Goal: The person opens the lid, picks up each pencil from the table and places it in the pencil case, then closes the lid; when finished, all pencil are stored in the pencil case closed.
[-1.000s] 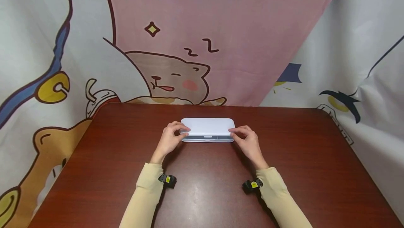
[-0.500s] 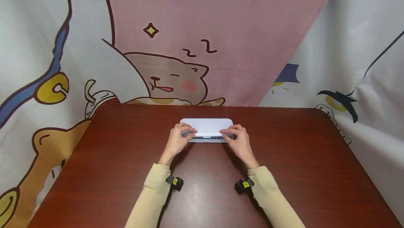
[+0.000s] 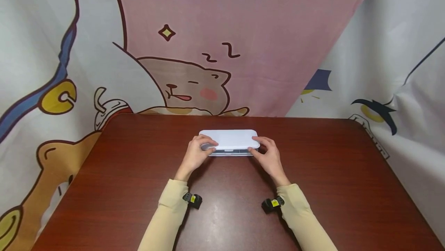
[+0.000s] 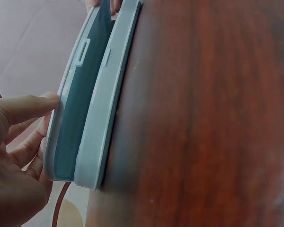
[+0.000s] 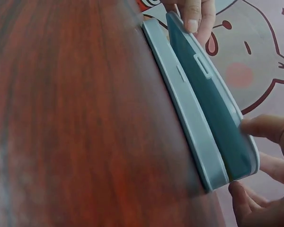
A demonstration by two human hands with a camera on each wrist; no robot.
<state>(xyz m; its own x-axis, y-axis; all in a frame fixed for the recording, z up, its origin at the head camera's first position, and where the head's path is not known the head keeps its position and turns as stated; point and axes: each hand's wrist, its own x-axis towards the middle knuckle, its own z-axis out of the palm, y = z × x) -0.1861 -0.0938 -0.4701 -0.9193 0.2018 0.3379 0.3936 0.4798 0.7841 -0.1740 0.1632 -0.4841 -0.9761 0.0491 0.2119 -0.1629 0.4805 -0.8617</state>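
A white plastic pencil case (image 3: 229, 138) lies near the far side of the table, its long front facing me. Its hinged lid (image 4: 61, 109) is partly raised, leaving a narrow gap above the base (image 4: 100, 109). My left hand (image 3: 196, 153) pinches the lid near its left front corner, thumb at the front edge and fingers at the top. On the opposite side my right hand (image 3: 270, 157) holds the lid by its right front corner, its thumb (image 5: 262, 127) on the front rim. A latch tab (image 5: 202, 66) sits mid-edge on the lid; the contents are hidden.
The brown wooden table (image 3: 222, 208) extends around the case, its far edge just behind it. A printed cartoon curtain (image 3: 264, 50) hangs behind. Black wrist cameras (image 3: 193, 200) are strapped over pale yellow sleeves (image 3: 163, 216).
Both hands slid inward along the lid from its outer corners; then my right hand moved back outward to the right corner. The left stayed inward. The lid remains partly raised.
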